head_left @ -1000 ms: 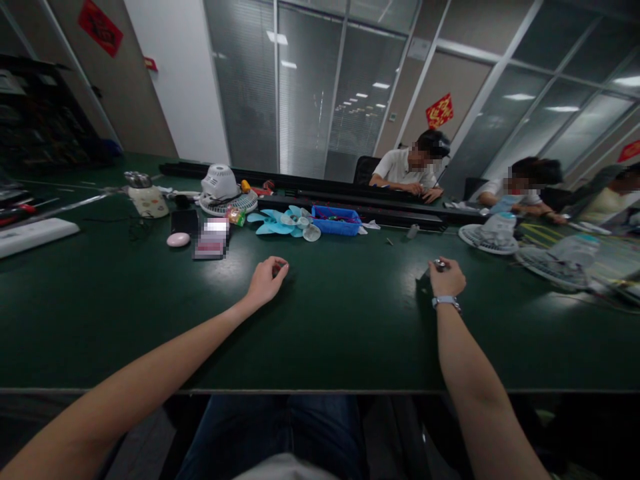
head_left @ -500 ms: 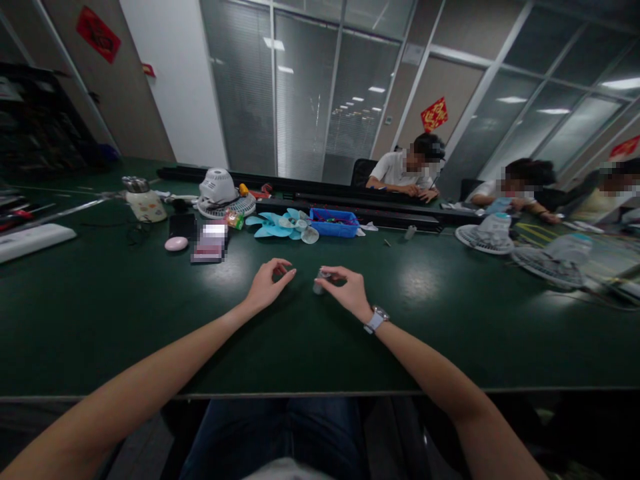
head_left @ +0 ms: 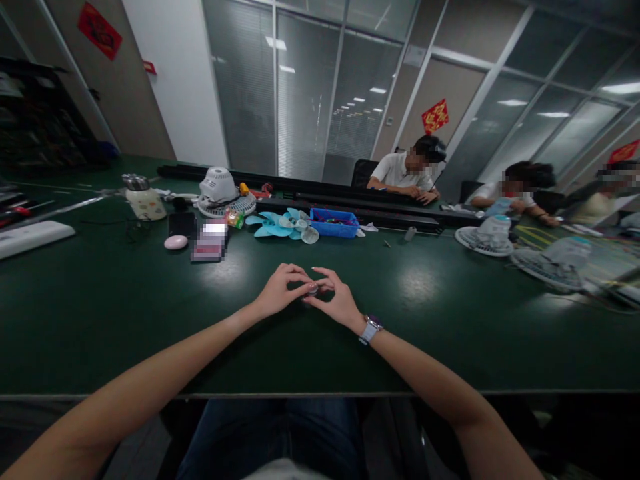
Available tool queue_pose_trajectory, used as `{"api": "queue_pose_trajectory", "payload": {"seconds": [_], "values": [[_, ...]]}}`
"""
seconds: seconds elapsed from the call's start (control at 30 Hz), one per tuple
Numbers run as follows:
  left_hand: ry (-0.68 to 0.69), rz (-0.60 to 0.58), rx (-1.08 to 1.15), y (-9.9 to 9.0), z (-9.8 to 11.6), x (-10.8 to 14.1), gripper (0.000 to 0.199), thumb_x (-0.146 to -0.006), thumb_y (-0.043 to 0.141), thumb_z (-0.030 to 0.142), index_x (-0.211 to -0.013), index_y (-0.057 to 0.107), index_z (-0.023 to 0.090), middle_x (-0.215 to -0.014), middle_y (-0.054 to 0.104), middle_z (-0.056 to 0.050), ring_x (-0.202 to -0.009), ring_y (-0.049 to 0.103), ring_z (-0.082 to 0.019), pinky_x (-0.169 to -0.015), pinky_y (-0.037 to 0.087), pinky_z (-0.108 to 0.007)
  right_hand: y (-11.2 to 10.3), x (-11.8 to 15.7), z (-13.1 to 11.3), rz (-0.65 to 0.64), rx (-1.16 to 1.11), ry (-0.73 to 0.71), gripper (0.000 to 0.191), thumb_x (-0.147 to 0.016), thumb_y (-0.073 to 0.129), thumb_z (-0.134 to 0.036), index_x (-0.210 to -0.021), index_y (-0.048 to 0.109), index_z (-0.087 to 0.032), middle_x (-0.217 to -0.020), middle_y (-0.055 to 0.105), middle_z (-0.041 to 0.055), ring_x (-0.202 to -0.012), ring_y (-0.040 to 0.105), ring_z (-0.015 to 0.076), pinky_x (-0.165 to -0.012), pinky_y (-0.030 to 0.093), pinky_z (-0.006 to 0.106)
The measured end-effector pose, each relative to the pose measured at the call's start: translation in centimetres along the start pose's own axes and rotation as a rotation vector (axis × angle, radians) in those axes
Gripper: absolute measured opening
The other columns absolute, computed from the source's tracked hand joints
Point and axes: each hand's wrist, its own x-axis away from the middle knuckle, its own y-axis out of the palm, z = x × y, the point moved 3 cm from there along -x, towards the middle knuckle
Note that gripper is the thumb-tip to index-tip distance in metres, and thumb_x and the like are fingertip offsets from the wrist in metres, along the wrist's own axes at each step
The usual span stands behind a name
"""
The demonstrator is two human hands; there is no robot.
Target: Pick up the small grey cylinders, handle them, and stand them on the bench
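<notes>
Both hands meet over the dark green table point(head_left: 280, 360), around a small greyish container point(head_left: 313, 289). My left hand point(head_left: 284, 290) has its thumb and fingertips closed on the container's upper part. From the other side, my right hand point(head_left: 337, 298), with a watch point(head_left: 370, 328) at the wrist, holds the container low between thumb and fingers, its index finger raised. Fingers cover most of the container. Beyond the hands lie light-blue fan blades point(head_left: 277, 225) and a blue tray point(head_left: 334, 224) with small dark and reddish items in it.
At the left are a phone point(head_left: 210, 241), a pink oval object point(head_left: 176, 243), a patterned container point(head_left: 145, 200) and a white fan part point(head_left: 219, 187). More fan parts point(head_left: 493, 235) stand at the right. A person point(head_left: 407, 170) sits across the table, with others further right.
My left hand has moved right and closed on the container's top. My right hand has shifted slightly left and down with the container, and its index finger has lifted.
</notes>
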Motion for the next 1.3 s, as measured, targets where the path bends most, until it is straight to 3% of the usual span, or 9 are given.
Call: {"api": "queue_pose_trajectory", "payload": {"seconds": [0.13,0.33,0.5,0.63,0.77,0.87,0.97,1.13,1.3], "values": [[-0.012,-0.026,-0.015,-0.2,0.6,-0.8,0.020,-0.089,0.062,0.039,-0.095,0.077,0.028,-0.102,0.070,-0.005,-0.109,0.052,-0.026,-0.098,0.042,-0.043,0.2,0.0,0.5,0.006,0.002,0.007,0.074,-0.072,0.080,-0.042,-0.135,0.046,-0.025,-0.102,0.073,0.0032,-0.091,0.070,0.0184,-0.084,0.057,0.036],[-0.127,0.162,-0.085,-0.6,-1.9,-1.3,0.017,-0.086,0.065,0.039,-0.091,0.079,0.029,-0.094,0.071,-0.005,-0.104,0.053,-0.026,-0.095,0.041,-0.042,0.2,-0.1,0.8,0.012,0.006,0.040,0.080,-0.070,0.081,-0.043,-0.137,0.042,-0.024,-0.097,0.072,0.0028,-0.088,0.070,0.0187,-0.083,0.058,0.036],[-0.225,0.060,-0.179,0.6,-4.8,-0.9,0.013,-0.080,0.071,0.040,-0.086,0.080,0.033,-0.087,0.068,-0.005,-0.096,0.051,-0.027,-0.086,0.040,-0.042,0.2,0.0,0.8,0.002,0.005,0.063,0.082,-0.070,0.081,-0.044,-0.138,0.041,-0.024,-0.094,0.072,0.0025,-0.087,0.070,0.0191,-0.081,0.058,0.036],[-0.180,0.035,-0.184,0.9,-4.8,-0.8,0.017,-0.080,0.069,0.042,-0.088,0.080,0.032,-0.085,0.068,-0.006,-0.092,0.053,-0.027,-0.084,0.040,-0.041,0.4,0.1,0.4,-0.025,0.019,0.040,0.072,-0.072,0.079,-0.043,-0.133,0.047,-0.024,-0.095,0.071,0.0027,-0.086,0.070,0.0182,-0.079,0.058,0.035],[-0.185,0.067,-0.127,0.3,-4.2,-0.6,0.032,-0.088,0.057,0.046,-0.108,0.076,0.029,-0.090,0.072,-0.006,-0.088,0.059,-0.025,-0.088,0.041,-0.043,-0.9,-0.6,0.8,-0.004,0.019,0.012,0.057,-0.074,0.077,-0.044,-0.123,0.056,-0.024,-0.097,0.072,0.0033,-0.087,0.070,0.0181,-0.079,0.057,0.034],[-0.256,0.131,-0.091,-0.4,-4.5,-0.3,0.039,-0.092,0.048,0.045,-0.116,0.071,0.024,-0.099,0.073,-0.007,-0.090,0.060,-0.025,-0.085,0.043,-0.041,-4.9,-1.5,2.8,0.194,0.090,0.039,0.050,-0.075,0.076,-0.045,-0.114,0.060,-0.020,-0.099,0.073,0.0068,-0.086,0.070,0.0186,-0.077,0.056,0.033],[-0.309,0.165,-0.077,-0.7,-4.9,0.0,0.039,-0.093,0.045,0.041,-0.116,0.071,0.023,-0.103,0.072,-0.007,-0.093,0.059,-0.026,-0.084,0.045,-0.039,-11.3,-1.7,6.0,0.463,0.310,0.142,0.046,-0.075,0.074,-0.045,-0.111,0.062,-0.018,-0.097,0.073,0.0080,-0.078,0.069,0.0187,-0.072,0.055,0.031],[-0.342,0.154,-0.070,-0.8,-4.8,0.0,0.036,-0.093,0.044,0.036,-0.112,0.071,0.020,-0.097,0.073,-0.006,-0.094,0.058,-0.025,-0.087,0.044,-0.038,-21.8,1.9,10.2,0.863,0.779,0.463,0.039,-0.079,0.069,-0.038,-0.114,0.063,-0.022,-0.095,0.073,0.0070,-0.083,0.069,0.0230,-0.076,0.051,0.035],[-0.357,0.157,-0.085,-0.7,-4.7,0.0,0.034,-0.092,0.044,0.033,-0.108,0.071,0.020,-0.094,0.073,-0.006,-0.097,0.057,-0.026,-0.090,0.043,-0.039,-26.5,6.1,12.1,1.002,0.950,0.740,0.045,-0.077,0.070,-0.038,-0.118,0.061,-0.021,-0.094,0.071,0.0112,-0.089,0.066,0.0295,-0.078,0.049,0.040]]}}
